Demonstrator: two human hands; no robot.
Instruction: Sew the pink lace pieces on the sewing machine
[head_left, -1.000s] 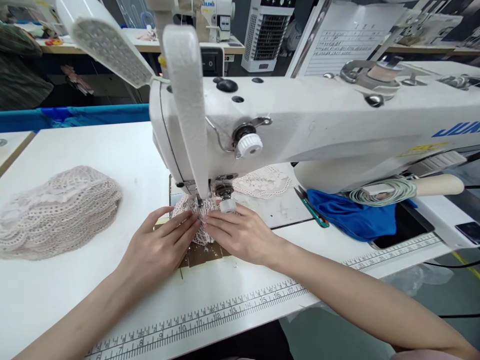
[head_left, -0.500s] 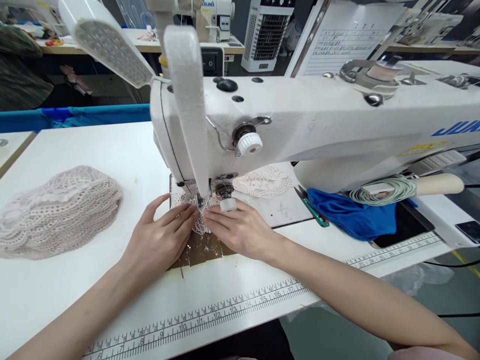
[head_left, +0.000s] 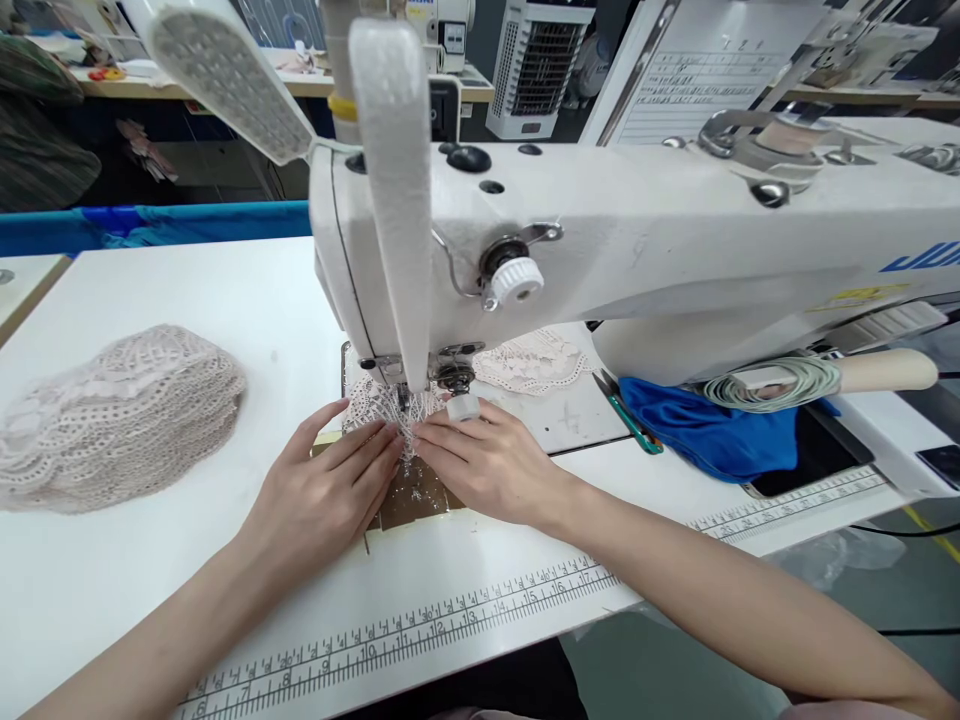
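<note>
Both hands, left [head_left: 326, 490] and right [head_left: 499, 465], rest outstretched and unclenched on pale lace [head_left: 363, 399] beneath the sewing machine's head [head_left: 379, 250]

From where I stood, just one view: head-worn cam, pitched forward and down, close over the hands [head_left: 326, 495] and tabletop [head_left: 112, 580]. Sewing machine [head_left: 637, 210] crossed mid-frame, near; air cooler [head_left: 541, 68] sat farther back, top edge.

Glossy white sewing machine arm [head_left: 660, 215]: blue "JU", rest cut off
Black-marked white ruler strip [head_left: 420, 647]: lower row, 6 to 17
White lined paper sheet [head_left: 694, 75]: writing too small
Small yellow sticker [head_left: 866, 294]: illegible
</note>
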